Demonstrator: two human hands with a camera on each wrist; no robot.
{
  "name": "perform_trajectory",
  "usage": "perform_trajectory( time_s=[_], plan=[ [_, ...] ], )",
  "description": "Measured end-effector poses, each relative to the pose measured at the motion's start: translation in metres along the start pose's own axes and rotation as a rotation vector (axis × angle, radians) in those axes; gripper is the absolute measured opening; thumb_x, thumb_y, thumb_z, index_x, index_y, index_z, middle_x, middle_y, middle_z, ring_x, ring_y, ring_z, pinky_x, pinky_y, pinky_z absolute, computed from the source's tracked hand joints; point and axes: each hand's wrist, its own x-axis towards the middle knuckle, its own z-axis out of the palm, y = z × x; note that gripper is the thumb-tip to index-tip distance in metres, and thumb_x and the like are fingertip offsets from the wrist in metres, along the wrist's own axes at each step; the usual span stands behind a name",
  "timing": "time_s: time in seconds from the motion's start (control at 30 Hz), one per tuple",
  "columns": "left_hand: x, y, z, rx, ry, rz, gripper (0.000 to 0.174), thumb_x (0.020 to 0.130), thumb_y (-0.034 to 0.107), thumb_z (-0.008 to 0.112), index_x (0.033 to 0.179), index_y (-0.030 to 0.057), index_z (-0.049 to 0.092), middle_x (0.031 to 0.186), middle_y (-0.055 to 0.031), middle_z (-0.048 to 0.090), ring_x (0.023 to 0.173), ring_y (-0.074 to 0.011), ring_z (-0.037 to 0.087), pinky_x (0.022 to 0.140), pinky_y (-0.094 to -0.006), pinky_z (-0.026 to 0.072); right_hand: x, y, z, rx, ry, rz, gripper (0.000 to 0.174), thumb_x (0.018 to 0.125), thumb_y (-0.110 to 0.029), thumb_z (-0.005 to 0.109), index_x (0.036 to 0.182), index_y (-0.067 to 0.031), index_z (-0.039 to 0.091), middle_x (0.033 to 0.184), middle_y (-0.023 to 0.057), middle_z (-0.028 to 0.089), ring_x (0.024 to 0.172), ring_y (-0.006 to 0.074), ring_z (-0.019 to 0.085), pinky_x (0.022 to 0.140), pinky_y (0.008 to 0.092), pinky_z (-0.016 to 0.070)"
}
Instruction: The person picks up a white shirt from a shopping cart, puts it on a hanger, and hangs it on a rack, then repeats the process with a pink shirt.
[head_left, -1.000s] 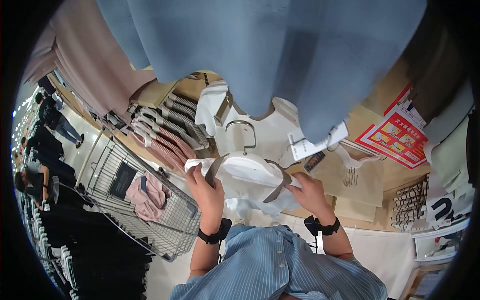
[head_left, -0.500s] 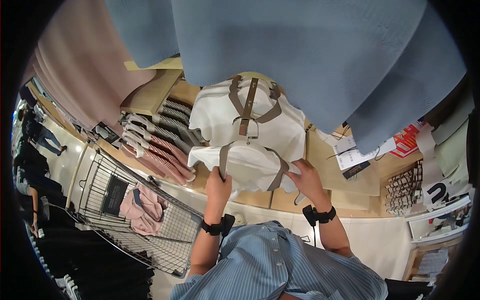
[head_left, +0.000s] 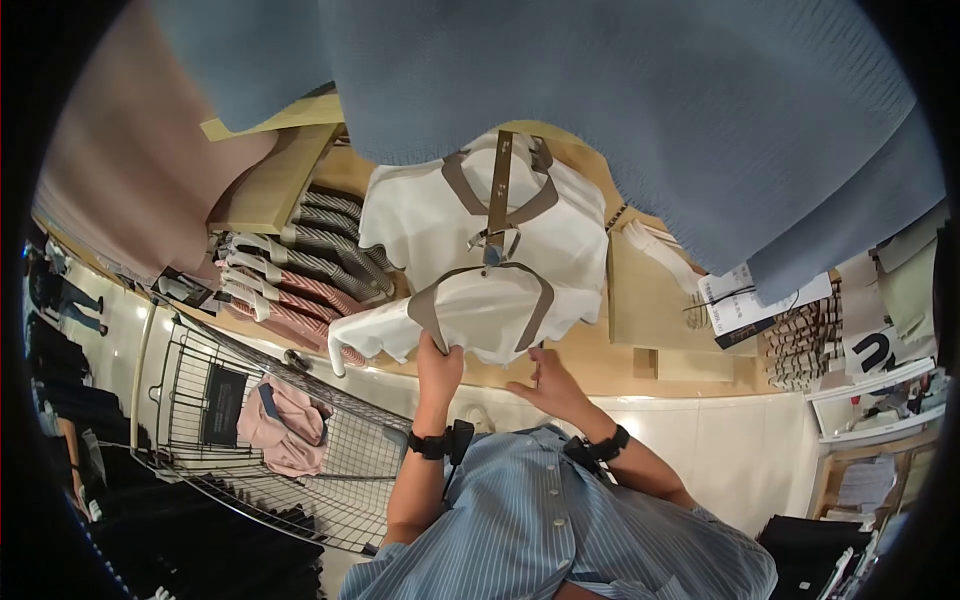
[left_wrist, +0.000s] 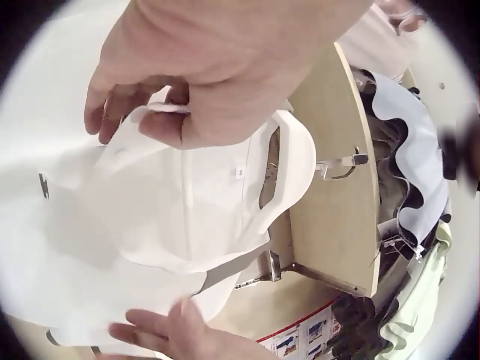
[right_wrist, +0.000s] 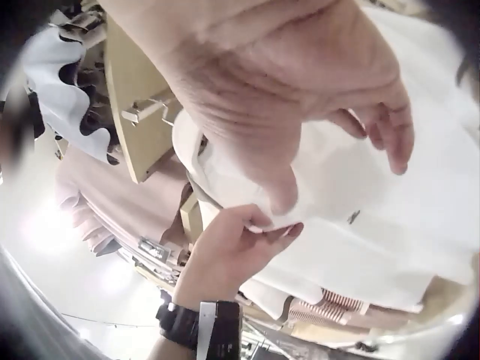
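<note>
A white shirt (head_left: 480, 315) with a taupe collar faces me in the head view, its hanger hook (head_left: 497, 243) overlapping the end of a rail (head_left: 500, 190). My left hand (head_left: 438, 372) pinches the shirt's fabric below the left side of the collar. In the left wrist view, thumb and fingers of that hand (left_wrist: 210, 67) meet on the white cloth. Over the shirt's lower right edge, my right hand (head_left: 555, 385) has its fingers extended and apart. The right wrist view shows this hand (right_wrist: 300, 97) over the white cloth, holding nothing.
More white shirts (head_left: 400, 210) hang behind. Striped shirts (head_left: 330, 240) hang to the left, and blue garments (head_left: 600, 90) overhang from above. A wire cart (head_left: 340, 500) with a pink garment (head_left: 285, 425) stands at left. A price tag (head_left: 765, 300) hangs at right.
The shirt has moved up to the rail, its hook now overlapping the rail's end. My right hand has let go of the shirt and drawn down and inward; the left still pinches it.
</note>
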Motion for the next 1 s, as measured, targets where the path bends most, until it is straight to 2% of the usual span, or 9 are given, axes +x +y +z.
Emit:
perform_trajectory(
  time_s=[0.03,0.13,0.23,0.33,0.43,0.53,0.63,0.73,1.0],
  plan=[
    [-0.002,-0.003,0.001,-0.028,-0.009,-0.020,0.036,0.076,-0.003,0.053,0.112,-0.0041,0.052,0.100,-0.0192,0.061,0.090,-0.0335,0.062,0.081,-0.0346,0.0472,0.005,0.006,0.014,-0.145,-0.012,-0.045,0.047,0.079,-0.028,0.074,0.113,-0.0005,0.057,0.095,0.0148,0.062,0.088,0.0206,0.061,0.073,0.0313,0.0501],
    [-0.007,0.000,-0.001,-0.070,-0.070,-0.017,0.036,0.079,-0.003,0.053,0.115,-0.0062,0.052,0.103,-0.0157,0.064,0.094,-0.0236,0.061,0.083,-0.0300,0.0470,0.041,0.002,0.037,0.225,-0.035,-0.242,0.046,0.081,-0.034,0.071,0.109,0.0002,0.061,0.097,0.0163,0.066,0.087,0.0208,0.064,0.072,0.0323,0.0517],
    [-0.016,-0.014,-0.004,0.213,-0.132,0.152,0.039,0.076,0.000,0.062,0.114,-0.0045,0.053,0.107,-0.0227,0.059,0.107,-0.0391,0.054,0.092,-0.0413,0.0430,0.050,-0.024,0.030,0.079,-0.092,0.051,0.034,0.087,-0.024,0.067,0.103,0.0055,0.059,0.103,0.0178,0.065,0.091,0.0177,0.065,0.072,0.0337,0.0534],
    [-0.020,-0.056,0.000,0.394,-0.032,0.133,0.046,0.078,0.003,0.066,0.120,-0.0061,0.051,0.107,-0.0174,0.064,0.096,-0.0301,0.063,0.083,-0.0340,0.0488,0.053,0.011,0.056,0.401,-0.006,0.263,0.029,0.090,-0.022,0.064,0.102,0.0047,0.061,0.093,0.0142,0.067,0.079,0.0178,0.067,0.067,0.0312,0.0541],
    [-0.011,-0.059,0.000,0.312,-0.028,0.178,0.043,0.077,0.005,0.070,0.116,-0.0054,0.055,0.103,-0.0159,0.066,0.093,-0.0268,0.064,0.080,-0.0333,0.0494,0.042,-0.005,0.042,0.520,-0.036,0.204,0.031,0.091,-0.024,0.061,0.100,0.0056,0.063,0.086,0.0123,0.069,0.073,0.0192,0.069,0.064,0.0299,0.0537],
    [-0.013,-0.037,0.010,0.037,-0.059,0.003,0.039,0.075,0.009,0.074,0.108,-0.0035,0.059,0.103,-0.0216,0.064,0.099,-0.0385,0.060,0.085,-0.0392,0.0468,0.037,-0.008,0.025,0.515,-0.123,0.199,0.033,0.092,-0.025,0.060,0.102,0.0059,0.062,0.087,0.0119,0.070,0.076,0.0193,0.069,0.065,0.0297,0.0536],
    [-0.013,-0.066,0.030,-0.060,0.016,0.002,0.037,0.077,0.008,0.073,0.110,-0.0028,0.059,0.100,-0.0195,0.066,0.092,-0.0339,0.064,0.080,-0.0367,0.0486,0.035,0.001,0.020,0.495,-0.178,0.194,0.031,0.092,-0.024,0.059,0.103,0.0053,0.062,0.089,0.0112,0.070,0.077,0.0178,0.069,0.066,0.0283,0.0539],
    [-0.012,-0.068,0.032,0.060,0.027,-0.006,0.030,0.080,0.003,0.071,0.106,-0.0046,0.059,0.097,-0.0098,0.066,0.090,-0.0195,0.062,0.077,-0.0300,0.0493,0.031,0.001,0.017,0.546,-0.204,0.196,0.031,0.092,-0.024,0.059,0.104,0.0042,0.063,0.089,0.0108,0.070,0.076,0.0165,0.068,0.066,0.0273,0.0536],
    [-0.022,-0.048,0.024,-0.034,-0.295,-0.058,0.031,0.080,0.001,0.067,0.110,-0.0034,0.058,0.098,-0.0074,0.064,0.088,-0.0166,0.061,0.078,-0.0288,0.0485,0.033,-0.017,0.011,0.490,-0.226,0.312,0.031,0.086,-0.025,0.066,0.105,0.0005,0.063,0.085,0.0085,0.069,0.069,0.0140,0.065,0.062,0.0266,0.0523]
  ],
)
